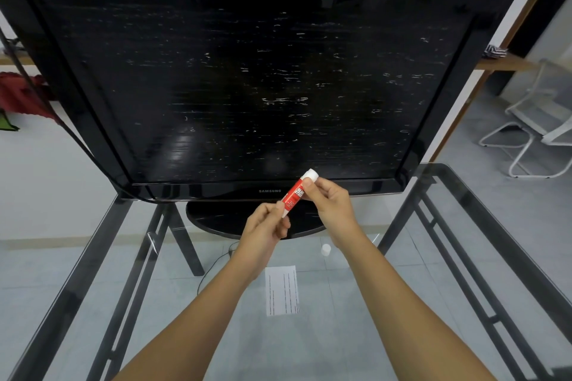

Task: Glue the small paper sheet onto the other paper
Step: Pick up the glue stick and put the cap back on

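Observation:
A red and white glue stick [297, 193] is held tilted above the glass table, its white end pointing up and right. My left hand [266, 227] pinches its lower end. My right hand [329, 206] grips its upper part near the white end. Below the hands, a small white paper sheet [282, 290] with printed lines lies flat on the glass. A small white cap [326, 249] stands on the glass beside my right wrist. I see no second paper.
A large black monitor [247, 80] on a round base [216, 216] fills the far half of the glass table [448, 257]. A black cable [77, 139] hangs at the monitor's left. A white chair [538, 127] stands on the floor at right.

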A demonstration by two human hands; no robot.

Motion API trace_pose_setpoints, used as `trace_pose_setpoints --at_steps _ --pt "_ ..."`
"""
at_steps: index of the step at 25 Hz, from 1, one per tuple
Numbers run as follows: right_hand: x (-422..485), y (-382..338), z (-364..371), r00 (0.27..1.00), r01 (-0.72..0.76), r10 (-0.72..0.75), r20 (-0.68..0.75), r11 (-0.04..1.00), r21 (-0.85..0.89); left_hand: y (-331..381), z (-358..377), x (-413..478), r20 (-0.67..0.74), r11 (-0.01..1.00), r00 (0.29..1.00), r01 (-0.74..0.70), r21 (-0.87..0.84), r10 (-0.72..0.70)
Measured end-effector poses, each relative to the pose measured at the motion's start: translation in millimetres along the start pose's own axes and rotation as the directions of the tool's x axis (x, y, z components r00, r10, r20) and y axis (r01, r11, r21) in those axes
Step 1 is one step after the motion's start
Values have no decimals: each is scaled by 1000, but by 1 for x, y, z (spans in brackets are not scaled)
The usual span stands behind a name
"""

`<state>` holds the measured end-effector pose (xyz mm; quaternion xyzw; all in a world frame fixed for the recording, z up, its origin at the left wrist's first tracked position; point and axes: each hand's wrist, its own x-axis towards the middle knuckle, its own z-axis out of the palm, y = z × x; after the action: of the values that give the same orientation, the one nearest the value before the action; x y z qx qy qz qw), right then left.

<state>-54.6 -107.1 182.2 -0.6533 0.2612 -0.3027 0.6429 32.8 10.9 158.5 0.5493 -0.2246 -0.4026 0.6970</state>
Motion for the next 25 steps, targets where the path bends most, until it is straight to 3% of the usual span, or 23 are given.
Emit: trace_pose_setpoints --at_steps 5,9,11,13,17,22,25 --pt "-1 -2 6 1000 10 -9 15 1000 -23 7 3 2 -85 964 961 259 -54 -263" --pt "1 -3 4 1000 15 -15 3 999 37 5 2 -1 -58 996 996 66 -63 -69" --pt "2 -3 3 1000 4 -5 10 998 68 5 0 -3 -24 998 1000 -14 56 16" --pt "2 -3 2 1000 5 -6 21 997 72 6 -1 -3 -26 996 999 38 80 -36" --pt "1 -1 4 1000 4 -6 22 997 71 13 3 -2 -9 957 961 275 -97 -277" --pt "1 1 3 1000 12 -12 2 999 50 4 1 -4 0 990 998 66 -123 -66" --pt "0 0 3 1000 10 -10 11 998 57 4 2 -2 -20 988 990 135 -72 -137"
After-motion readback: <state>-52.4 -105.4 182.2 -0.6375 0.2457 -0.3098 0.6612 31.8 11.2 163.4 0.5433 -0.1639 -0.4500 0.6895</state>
